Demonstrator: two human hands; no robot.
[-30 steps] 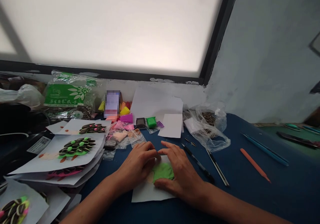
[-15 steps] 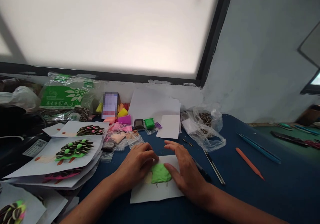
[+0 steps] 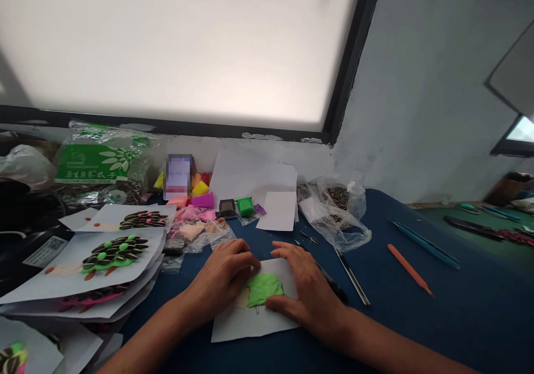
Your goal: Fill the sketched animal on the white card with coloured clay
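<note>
A flat, bright green piece of modelling clay (image 3: 265,289) lies on a white sheet of paper (image 3: 237,329) in front of me. Beside its left edge is a pale patch, and short drawn lines show just below it. My left hand (image 3: 231,271) rests at the clay's upper left, fingers bent and apart, fingertips near its edge. At the other side, my right hand (image 3: 306,285) has its thumb against the clay's lower right edge. Its fingers are spread, reaching over the paper's upper right. Neither hand lifts anything.
Left lie stacked cards (image 3: 142,240) with seed-covered clay animals. Clay packets (image 3: 202,200) and a phone (image 3: 178,176) are at the back. To the right are a bag of seeds (image 3: 340,207), a silver-and-black pen-like tool (image 3: 352,276), an orange pen (image 3: 411,270) and a blue pen-like tool (image 3: 425,244).
The whole view has shifted slightly. My right thumb has slid down from the clay's upper right to its lower right edge, covering one drawn mark. My left hand stays almost in place.
</note>
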